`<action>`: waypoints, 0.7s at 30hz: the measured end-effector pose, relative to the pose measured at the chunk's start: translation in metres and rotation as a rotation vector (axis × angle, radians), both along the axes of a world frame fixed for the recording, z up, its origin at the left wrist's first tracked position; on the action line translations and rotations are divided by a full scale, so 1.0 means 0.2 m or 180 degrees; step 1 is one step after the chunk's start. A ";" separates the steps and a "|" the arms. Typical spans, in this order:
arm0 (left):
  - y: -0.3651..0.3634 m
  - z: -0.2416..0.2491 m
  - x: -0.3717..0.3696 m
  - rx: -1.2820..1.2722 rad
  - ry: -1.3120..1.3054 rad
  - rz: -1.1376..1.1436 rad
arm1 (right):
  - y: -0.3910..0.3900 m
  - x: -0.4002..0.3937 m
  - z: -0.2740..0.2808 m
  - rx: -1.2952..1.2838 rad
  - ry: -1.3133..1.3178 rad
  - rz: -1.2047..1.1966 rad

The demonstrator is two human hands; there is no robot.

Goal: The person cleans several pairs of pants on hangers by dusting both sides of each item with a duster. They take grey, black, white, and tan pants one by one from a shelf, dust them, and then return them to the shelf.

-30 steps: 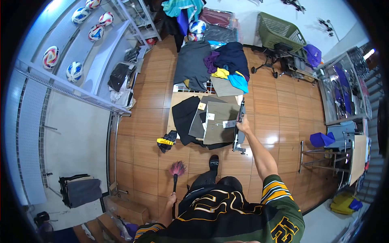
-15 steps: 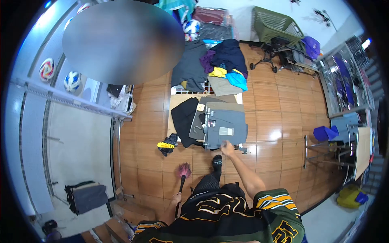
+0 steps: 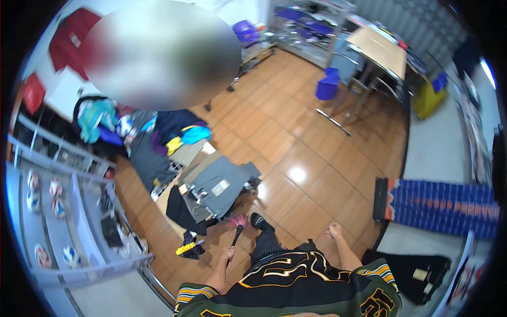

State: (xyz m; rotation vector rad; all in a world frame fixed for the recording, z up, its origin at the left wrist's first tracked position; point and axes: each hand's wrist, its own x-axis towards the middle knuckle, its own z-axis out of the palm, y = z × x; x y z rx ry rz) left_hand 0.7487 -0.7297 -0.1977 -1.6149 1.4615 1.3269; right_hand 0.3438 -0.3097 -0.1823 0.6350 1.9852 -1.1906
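My left hand (image 3: 227, 254) is wrapped round the black handle of a duster (image 3: 238, 221) with a fluffy pink head. The duster points forward, its head close to the near edge of the low stand of clothes. My right hand (image 3: 334, 231) is held over the tiled floor to the right of my body, fingers curled, with nothing visible in it. Grey folded trousers (image 3: 215, 193) with a pale label lie on the stand, beyond the duster. Black trousers (image 3: 182, 211) hang over the stand's left side.
A black and yellow bundle (image 3: 190, 247) lies on the floor at the left. Behind the trousers are more clothes (image 3: 179, 124). Shelves with several balls (image 3: 72, 257) line the left. A table (image 3: 377, 50) and a purple bin (image 3: 327, 84) stand far right; blue patterned cloth (image 3: 443, 206) is nearer.
My view has swung to the right. My right hand has left the grey trousers' near edge and drawn back beside my body. The duster stays in my left hand, now nearer the stand.
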 end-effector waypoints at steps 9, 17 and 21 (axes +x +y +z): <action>0.73 0.03 -0.85 -0.0729 0.0831 -0.1458 | 2.01 0.19 0.18 0.0956 0.1672 -0.1476; 1.50 0.27 -1.50 -0.0665 0.1409 -0.3300 | 3.16 0.48 1.26 0.3913 0.3125 -0.1906; 1.69 0.31 -1.64 -0.0731 0.1729 -0.3684 | 3.44 0.50 1.56 0.4740 0.2909 -0.1904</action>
